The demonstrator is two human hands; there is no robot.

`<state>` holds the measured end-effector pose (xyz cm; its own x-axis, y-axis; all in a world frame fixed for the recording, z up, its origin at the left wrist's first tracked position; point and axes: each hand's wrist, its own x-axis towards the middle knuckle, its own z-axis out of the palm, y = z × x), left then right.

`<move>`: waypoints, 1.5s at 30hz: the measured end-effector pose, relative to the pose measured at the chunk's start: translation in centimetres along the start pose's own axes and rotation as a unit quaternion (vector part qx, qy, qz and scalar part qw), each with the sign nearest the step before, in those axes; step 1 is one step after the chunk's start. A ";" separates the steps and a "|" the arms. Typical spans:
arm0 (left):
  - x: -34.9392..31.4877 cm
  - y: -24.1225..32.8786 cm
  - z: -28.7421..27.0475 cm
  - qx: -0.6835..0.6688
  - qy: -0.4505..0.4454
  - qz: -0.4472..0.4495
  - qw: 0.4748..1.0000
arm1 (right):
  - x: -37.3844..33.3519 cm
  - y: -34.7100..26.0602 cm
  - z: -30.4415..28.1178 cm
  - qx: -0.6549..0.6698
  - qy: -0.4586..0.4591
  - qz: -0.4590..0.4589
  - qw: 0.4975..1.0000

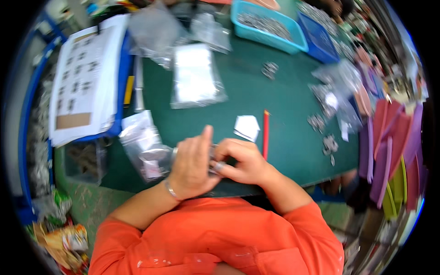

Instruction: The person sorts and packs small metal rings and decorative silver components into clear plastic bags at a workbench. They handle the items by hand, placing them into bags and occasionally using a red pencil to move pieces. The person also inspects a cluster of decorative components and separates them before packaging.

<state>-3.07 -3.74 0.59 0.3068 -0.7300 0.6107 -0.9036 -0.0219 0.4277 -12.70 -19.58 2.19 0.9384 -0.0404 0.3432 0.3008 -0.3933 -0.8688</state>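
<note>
My left hand (190, 167) is at the table's near edge, with fingers stretched out and the palm turned toward my right hand. Close against it, my right hand (243, 160) has its fingers curled in a pinch. Between the hands shows a bit of a small shiny metal piece (214, 162), mostly covered by the fingers and blurred. Just left of my left hand lies a clear plastic bag (144, 142) with silvery pieces and a label. A folded white paper (246, 128) and a red pen (266, 133) lie beyond my right hand.
Clear bags (195, 75) lie at the back left, beside a blue tray with paper sheets (87, 78). A turquoise basket (270, 41) of metal parts and a blue basket (316, 39) stand at the back. Small metal clusters (330, 144) lie right, near purple and red bins (389, 142).
</note>
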 end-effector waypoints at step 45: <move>5.0 3.5 -13.5 -0.507 0.284 0.090 0.809 | 0.1 1.1 -2.8 0.355 0.095 0.356 0.859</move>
<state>-0.63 1.75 14.10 0.5450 -0.2218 0.8086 -0.3268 0.8319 0.4484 -12.76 -22.59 2.29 0.9029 -0.2148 -0.3723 -0.2467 0.4503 -0.8581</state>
